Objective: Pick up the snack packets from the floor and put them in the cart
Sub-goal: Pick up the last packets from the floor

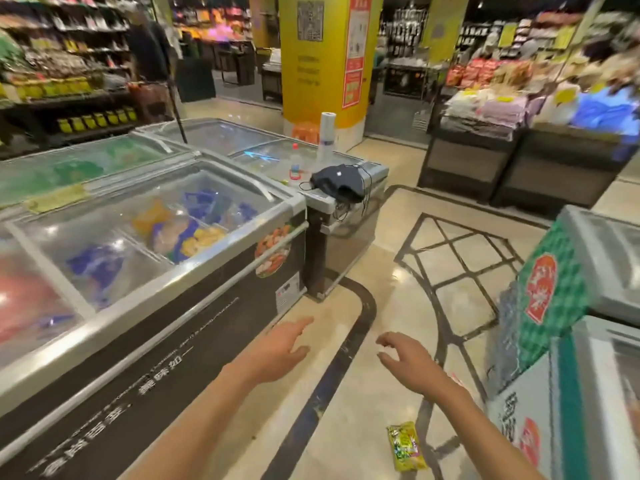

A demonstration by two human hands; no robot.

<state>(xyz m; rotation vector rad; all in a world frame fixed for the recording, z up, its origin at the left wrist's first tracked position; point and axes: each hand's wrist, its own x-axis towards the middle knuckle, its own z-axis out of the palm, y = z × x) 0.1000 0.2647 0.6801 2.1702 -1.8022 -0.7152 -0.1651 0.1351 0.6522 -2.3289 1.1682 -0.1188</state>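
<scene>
A yellow-green snack packet (406, 446) lies flat on the shiny floor near the bottom of the view, below my right forearm. A sliver of a red-and-white packet (458, 380) peeks out from behind my right wrist. My left hand (281, 348) reaches forward over the floor, fingers spread, holding nothing. My right hand (403, 359) is also held out, fingers curled loosely apart, empty. Both hands hang well above the packets. No cart is in view.
A long glass-topped chest freezer (145, 285) runs along my left. More freezers (595, 341) stand close on my right. A dark bag (341, 183) lies on a far freezer. A yellow pillar (322, 57) and product stands (519, 133) are ahead.
</scene>
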